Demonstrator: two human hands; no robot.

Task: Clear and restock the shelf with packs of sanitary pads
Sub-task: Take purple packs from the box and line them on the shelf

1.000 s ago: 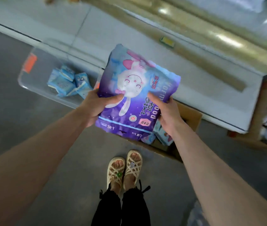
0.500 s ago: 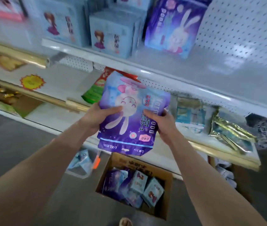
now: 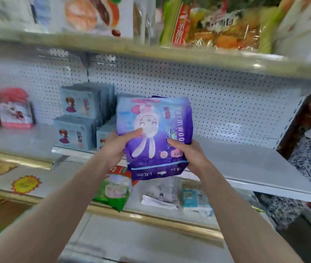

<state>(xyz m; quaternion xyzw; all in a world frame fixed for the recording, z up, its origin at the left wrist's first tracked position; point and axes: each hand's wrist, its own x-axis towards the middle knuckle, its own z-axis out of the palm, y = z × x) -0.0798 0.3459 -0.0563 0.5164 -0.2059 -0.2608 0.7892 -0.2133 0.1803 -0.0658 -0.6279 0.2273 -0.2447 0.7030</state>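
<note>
Both hands clamp a purple pack point(image 3: 156, 130) by its lower edge, the left hand point(image 3: 115, 147) with its thumb across the rabbit print and the right hand point(image 3: 190, 154) curled round the other corner. The pack is held upside down, in front of the white shelf point(image 3: 245, 164), just right of the stacked blue packs point(image 3: 76, 120). A green bag point(image 3: 113, 188) lies on the shelf below.

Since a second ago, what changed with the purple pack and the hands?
The purple pack was lifted from low over the floor up to the level of the white shelf, by the blue packs; it isn't set down yet. Unchanged: left hand and right hand both grip its lower sides, print upside down.
</note>
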